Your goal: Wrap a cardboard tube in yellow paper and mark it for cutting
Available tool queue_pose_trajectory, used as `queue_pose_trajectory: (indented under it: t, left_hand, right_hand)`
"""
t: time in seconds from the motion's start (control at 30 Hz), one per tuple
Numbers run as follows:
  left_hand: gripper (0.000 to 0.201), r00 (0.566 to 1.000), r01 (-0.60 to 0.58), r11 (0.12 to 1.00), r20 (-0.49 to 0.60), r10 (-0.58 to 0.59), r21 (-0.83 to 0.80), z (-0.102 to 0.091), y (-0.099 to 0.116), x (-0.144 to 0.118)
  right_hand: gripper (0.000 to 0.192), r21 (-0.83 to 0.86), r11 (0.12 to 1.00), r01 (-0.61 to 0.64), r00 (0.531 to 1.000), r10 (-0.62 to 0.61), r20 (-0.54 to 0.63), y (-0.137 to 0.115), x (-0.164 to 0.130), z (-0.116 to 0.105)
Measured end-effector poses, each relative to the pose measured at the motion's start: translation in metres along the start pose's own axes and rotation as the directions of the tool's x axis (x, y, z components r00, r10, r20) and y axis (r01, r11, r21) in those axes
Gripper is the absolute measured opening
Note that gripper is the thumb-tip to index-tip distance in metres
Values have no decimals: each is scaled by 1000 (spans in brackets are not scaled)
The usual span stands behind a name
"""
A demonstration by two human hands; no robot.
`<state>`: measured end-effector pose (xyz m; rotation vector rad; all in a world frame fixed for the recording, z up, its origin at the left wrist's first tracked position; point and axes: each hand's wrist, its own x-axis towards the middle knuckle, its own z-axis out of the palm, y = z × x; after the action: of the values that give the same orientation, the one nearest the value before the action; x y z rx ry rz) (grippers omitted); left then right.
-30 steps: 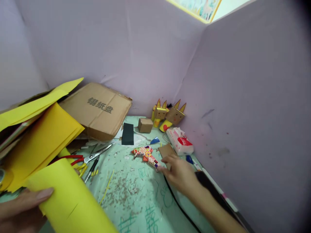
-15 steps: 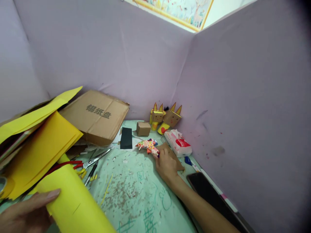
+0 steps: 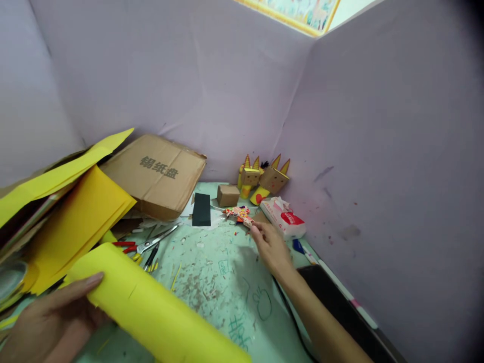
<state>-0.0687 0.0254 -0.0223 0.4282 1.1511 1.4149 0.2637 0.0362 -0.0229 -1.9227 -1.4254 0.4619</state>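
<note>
Right hand point(image 3: 273, 247) fingertips touch the patterned glue gun point(image 3: 238, 214), seemingly pinching its near end, just beside the tissue pack point(image 3: 284, 219). Left hand point(image 3: 53, 317), well apart from that pack, grips a yellow paper sheet point(image 3: 159, 312) with thumb on top

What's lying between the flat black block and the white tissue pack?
In the head view, the colourful patterned glue gun lies between the flat black block and white tissue pack, right hand touching it.

Craft corner, scissors point(image 3: 153, 243), coloured paper point(image 3: 75, 222), cardboard figures point(image 3: 264, 177)
</note>
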Motion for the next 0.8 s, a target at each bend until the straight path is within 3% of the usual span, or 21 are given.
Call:
queue_pose_trajectory:
  t: [0.13, 0.23, 0.3, 0.37, 0.5, 0.63, 0.73, 0.8]
  left_hand:
    - [39, 995, -34, 999, 93, 38, -40, 17, -2, -11]
    - [34, 990, -1, 994, 143, 16, -106, 20, -12, -11]
    - [31, 990, 28, 990, 139, -9, -136, 20, -19, -9]
    - [28, 991, 41, 989, 130, -22, -141, 21, -23, -9]
    - [26, 987, 67, 987, 153, -45, -143, 26, -22, -13]
    - [37, 982, 26, 992, 190, -3, -120, 21, -15, -13]
    - [58, 946, -141, 988, 303, 116, 61, 12, -12, -8]
    - [63, 889, -328, 903, 412, 197, 276, 7, -11, -6]
  right_hand:
    - [65, 375, 927, -26, 966, -73, 246, 7, -33, -7]
    - [82, 617, 774, -142, 904, -152, 399, 14, -49, -2]
    - [97, 690, 696, -199, 866, -205, 456, 16, -54, 4]
    - [97, 714, 678, -171, 873, -232, 430, 14, -55, 10]
    - [67, 715, 695, -74, 951, -168, 261, 13, -53, 16]
    - [57, 750, 652, -109, 976, -72, 204, 16, -51, 12]
    - [59, 764, 633, -127, 979, -44, 199, 16, -51, 9]
    - [61, 754, 648, -105, 983, -49, 179, 15, -51, 8]
